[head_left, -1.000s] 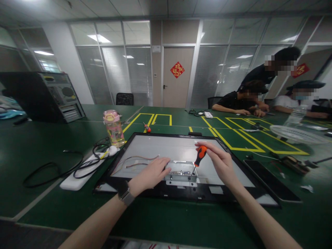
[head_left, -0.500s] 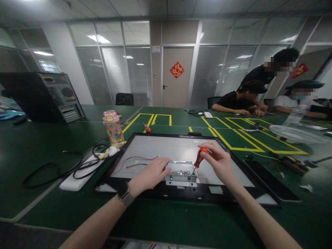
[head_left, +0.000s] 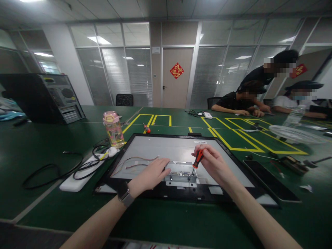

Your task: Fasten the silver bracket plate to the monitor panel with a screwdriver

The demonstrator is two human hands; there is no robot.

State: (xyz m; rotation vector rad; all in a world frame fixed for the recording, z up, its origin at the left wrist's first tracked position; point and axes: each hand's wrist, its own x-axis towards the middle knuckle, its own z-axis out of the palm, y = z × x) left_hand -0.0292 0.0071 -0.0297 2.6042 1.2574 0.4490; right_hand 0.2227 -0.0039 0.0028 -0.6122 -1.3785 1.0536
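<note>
A black-framed flat panel (head_left: pixel 145 144) lies face down on the green table, its grey back showing. Near its front edge sits a small metal bracket (head_left: pixel 181 174). My left hand (head_left: pixel 151 174) rests flat on the panel with fingers stretched out, touching the bracket's left side. My right hand (head_left: pixel 214 164) is closed round an orange-and-black screwdriver (head_left: pixel 198 158), whose tip stands on the bracket's right part. Thin coloured wires (head_left: pixel 137 162) run across the panel left of the bracket.
A pink bottle (head_left: pixel 113 128), a white power strip (head_left: pixel 77 173) with black cables and a computer case (head_left: pixel 52 98) stand to the left. A dark flat panel (head_left: pixel 272 180) lies at the right. Other people sit at the far right (head_left: pixel 241 100). A second small screwdriver (head_left: pixel 147 128) lies behind the panel.
My right hand has moved slightly left and lowered, closing further over the screwdriver handle. My left hand has stayed in place.
</note>
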